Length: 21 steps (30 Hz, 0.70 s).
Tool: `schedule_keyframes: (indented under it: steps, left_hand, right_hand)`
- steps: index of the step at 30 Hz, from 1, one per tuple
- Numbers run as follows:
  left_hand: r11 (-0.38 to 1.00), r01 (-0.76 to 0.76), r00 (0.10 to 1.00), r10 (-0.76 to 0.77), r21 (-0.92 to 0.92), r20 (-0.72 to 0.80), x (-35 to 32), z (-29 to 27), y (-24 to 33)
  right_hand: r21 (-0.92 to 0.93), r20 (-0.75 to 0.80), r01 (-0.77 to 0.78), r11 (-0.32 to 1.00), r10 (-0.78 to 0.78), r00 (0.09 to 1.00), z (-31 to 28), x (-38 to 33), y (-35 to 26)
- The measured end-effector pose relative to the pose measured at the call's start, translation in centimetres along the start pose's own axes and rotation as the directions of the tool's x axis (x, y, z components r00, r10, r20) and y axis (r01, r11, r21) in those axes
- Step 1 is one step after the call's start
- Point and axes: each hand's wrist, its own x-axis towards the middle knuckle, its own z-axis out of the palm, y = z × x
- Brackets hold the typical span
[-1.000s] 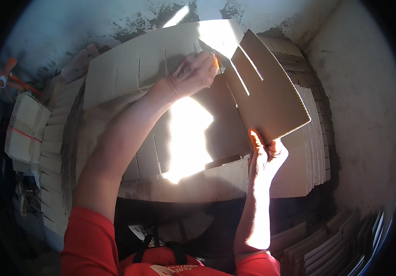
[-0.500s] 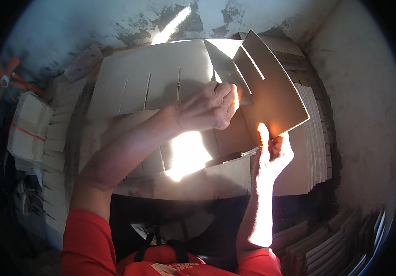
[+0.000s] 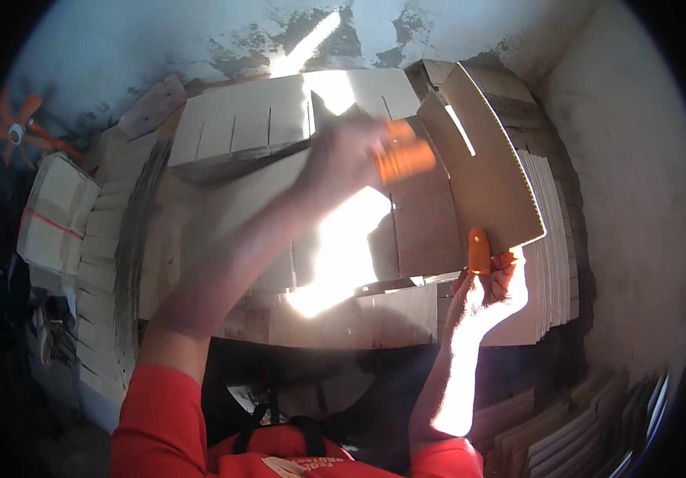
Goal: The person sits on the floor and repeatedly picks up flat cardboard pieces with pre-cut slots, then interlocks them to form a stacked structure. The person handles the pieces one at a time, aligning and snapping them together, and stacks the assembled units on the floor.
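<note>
My right hand (image 3: 496, 285) grips the lower end of a brown slotted cardboard sheet (image 3: 490, 183), its thumb in an orange finger cot (image 3: 479, 251). The sheet is tilted up, with a long slot in its far half. My left hand (image 3: 359, 155) is smeared by motion, just left of the sheet; orange finger cots (image 3: 404, 162) cover its fingertips. Whether it holds anything is unclear. Below and behind it lie more cardboard pieces (image 3: 425, 227), partly hidden by my left arm, and a pale row of slotted cardboard (image 3: 259, 119) farther back.
Stacked cardboard sheets (image 3: 546, 239) stand at the right, with more (image 3: 570, 418) at lower right. Cardboard stacks (image 3: 112, 263) line the left side, beside a strapped pale bundle (image 3: 52, 211) and an orange fan (image 3: 18, 133). Bright sunlight crosses the work surface.
My left hand has blurred, and its orange cots now show. The pale panel behind it has shifted, uncovering the far slotted row. My right hand and its sheet moved slightly right and nearer.
</note>
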Motion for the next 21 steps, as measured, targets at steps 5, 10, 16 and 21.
schedule_keyframes:
  steps: [5, 10, 16, 21]
  left_hand:
    - [0.748, 0.048, 0.98, -0.165, 0.662, 0.115, 4.6, -0.5, -10.0]
    - [0.719, 0.147, 0.909, -0.369, 0.679, 0.194, 2.5, 0.2, -18.9]
    - [0.779, 0.102, 0.911, -0.323, 0.619, 0.256, 3.1, -0.2, -11.1]
    - [0.588, -0.038, 0.904, -0.323, 0.808, 0.278, 4.9, 0.3, -9.3]
  right_hand:
    - [-0.044, -0.014, -0.015, 0.999, 0.014, 1.0, -0.1, -0.3, 0.2]
    - [-0.002, -0.013, 0.033, 0.999, -0.033, 0.999, -0.4, -0.9, 1.4]
    - [0.115, -0.027, -0.137, 0.984, 0.141, 0.99, 0.3, -0.7, -1.3]
    - [0.057, -0.019, -0.124, 0.991, 0.126, 0.992, 0.6, -0.3, -1.9]
